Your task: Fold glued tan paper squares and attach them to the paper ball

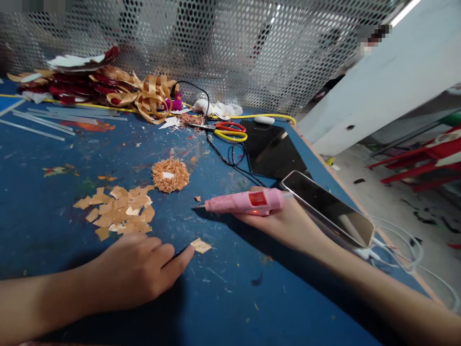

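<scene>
In my right hand [288, 218] is a pink glue gun [245, 202], its nozzle pointing left just above the blue tabletop [230, 302]. A small orange light glows on its side. My left hand [144, 264] rests low on the table with its fingers curled and the index finger reaching out. That fingertip meets the corner of a small tan square piece [200, 246]; the thumb is hidden. Beyond my left hand lies a loose pile of similar tan pieces [122, 211]. Farther back sits a round, frilly tan rosette [170, 175] with a white centre.
Scissors [230, 132] with red and yellow handles, a dark tablet [272, 149] and a phone [327, 206] lie along the right side. Clear glue sticks [43, 122] are at the left. Gold ribbon [154, 96] is heaped before a perforated metal panel [223, 53]. Cables cross the back.
</scene>
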`<state>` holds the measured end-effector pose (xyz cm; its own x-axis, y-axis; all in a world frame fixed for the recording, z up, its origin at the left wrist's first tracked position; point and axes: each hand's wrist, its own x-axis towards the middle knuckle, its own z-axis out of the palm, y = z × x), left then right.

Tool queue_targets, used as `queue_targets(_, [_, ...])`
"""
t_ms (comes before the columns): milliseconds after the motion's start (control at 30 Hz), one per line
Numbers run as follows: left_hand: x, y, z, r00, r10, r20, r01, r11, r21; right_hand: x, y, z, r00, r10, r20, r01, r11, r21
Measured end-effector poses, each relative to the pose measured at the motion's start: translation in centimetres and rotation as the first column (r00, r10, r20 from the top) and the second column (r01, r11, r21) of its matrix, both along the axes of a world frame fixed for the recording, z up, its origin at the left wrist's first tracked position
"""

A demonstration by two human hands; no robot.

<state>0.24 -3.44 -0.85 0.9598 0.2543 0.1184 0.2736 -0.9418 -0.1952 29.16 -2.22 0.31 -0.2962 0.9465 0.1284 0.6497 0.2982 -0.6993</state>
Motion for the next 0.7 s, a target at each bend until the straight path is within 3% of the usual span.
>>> queue_targets(200, [0.2,0.1,0.3,0.998,-0.045,0.038,0.046,0.999,-0.019,0.4,0.1,-1.0,0.997,-0.052,0.054,0.043,0.989,0.141])
queue_targets(467, [0.1,0.4,0.6,0.992,-0.081,0.093,0.082,0.997,-0.007,0.8,-0.5,-1.5,0.968,-0.051,0.247,-0.025,0.955,0.294])
queue_targets(700, [0.4,0.5,0.6,0.976,0.045,0.212,-0.044,0.999,-0.006,2.3,-3.1,-2.3,0.935,-0.244,0.257,0.118,0.899,0.422])
